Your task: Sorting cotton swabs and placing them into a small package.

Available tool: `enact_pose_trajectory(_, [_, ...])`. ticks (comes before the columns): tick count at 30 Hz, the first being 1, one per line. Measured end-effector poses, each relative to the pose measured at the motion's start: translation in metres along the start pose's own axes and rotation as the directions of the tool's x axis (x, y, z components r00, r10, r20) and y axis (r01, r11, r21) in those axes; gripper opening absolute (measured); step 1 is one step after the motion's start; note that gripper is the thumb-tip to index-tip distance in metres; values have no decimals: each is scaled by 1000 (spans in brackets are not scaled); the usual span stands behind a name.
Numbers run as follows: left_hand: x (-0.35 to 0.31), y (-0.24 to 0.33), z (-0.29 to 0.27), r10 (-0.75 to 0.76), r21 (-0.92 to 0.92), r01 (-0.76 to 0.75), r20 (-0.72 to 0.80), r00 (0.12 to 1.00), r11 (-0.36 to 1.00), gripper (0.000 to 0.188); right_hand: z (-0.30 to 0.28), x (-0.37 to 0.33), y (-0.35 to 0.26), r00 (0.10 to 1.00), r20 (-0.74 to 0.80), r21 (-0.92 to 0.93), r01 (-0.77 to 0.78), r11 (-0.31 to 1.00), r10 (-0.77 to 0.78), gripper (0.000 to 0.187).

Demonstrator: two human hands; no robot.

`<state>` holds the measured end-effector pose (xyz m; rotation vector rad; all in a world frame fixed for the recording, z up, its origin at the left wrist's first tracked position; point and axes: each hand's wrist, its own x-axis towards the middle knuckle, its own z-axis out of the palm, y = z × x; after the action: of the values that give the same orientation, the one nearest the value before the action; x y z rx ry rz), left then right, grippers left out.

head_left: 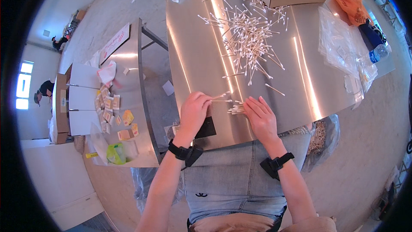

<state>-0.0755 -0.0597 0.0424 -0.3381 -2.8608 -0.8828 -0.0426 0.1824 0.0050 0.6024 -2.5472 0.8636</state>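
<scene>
steel table (300,81), fingers (253,105) seemingly touching swabs (236,109)

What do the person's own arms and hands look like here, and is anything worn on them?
Both forearms are bare, with no sleeves or gloves. The left hand and the right hand each have a black strap at the wrist carrying a small black box: the left wrist strap and the right wrist strap. No rings show.

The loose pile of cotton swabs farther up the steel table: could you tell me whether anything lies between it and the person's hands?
Nothing visible does. Between the pile and both hands, left and right, lies bare table with one stray swab.
</scene>
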Motion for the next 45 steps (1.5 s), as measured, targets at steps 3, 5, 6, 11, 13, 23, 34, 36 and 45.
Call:
enact_pose_trajectory(3, [7,0,0,-86,-15,86,25,996,996,9,1,-1,2,999,22,32,32,999,-33,27])
enact_pose_trajectory(5, [15,9,4,-102,-53,105,57,993,993,11,0,-1,4,995,53,37,77,996,-79,28])
enact_pose_trajectory(6, [18,20,10,-47,-75,54,92,995,996,10,-2,0,2,995,58,30,75,997,-77,29])
enact_pose_trajectory(11, [21,45,26,13,-110,14,237,971,994,11,-10,4,-3,1000,-17,56,-19,998,20,35])
enact_pose_trajectory(13, [18,55,19,-21,-124,51,232,972,991,12,-10,0,4,944,-151,194,-264,945,295,37])
enact_pose_trajectory(23, [-36,94,75,20,240,-66,188,982,969,92,-4,-3,6,850,-200,373,-393,840,487,32])
enact_pose_trajectory(34, [4,79,88,23,312,-69,148,989,948,101,-3,-4,8,844,-198,378,-404,833,499,28])
enact_pose_trajectory(36, [-17,86,86,-4,323,-47,156,988,945,102,-4,-3,8,849,-200,375,-395,839,489,27])
enact_pose_trajectory(45, [-47,93,80,-31,285,-38,232,972,958,103,-6,1,7,858,-208,333,-390,859,470,24])
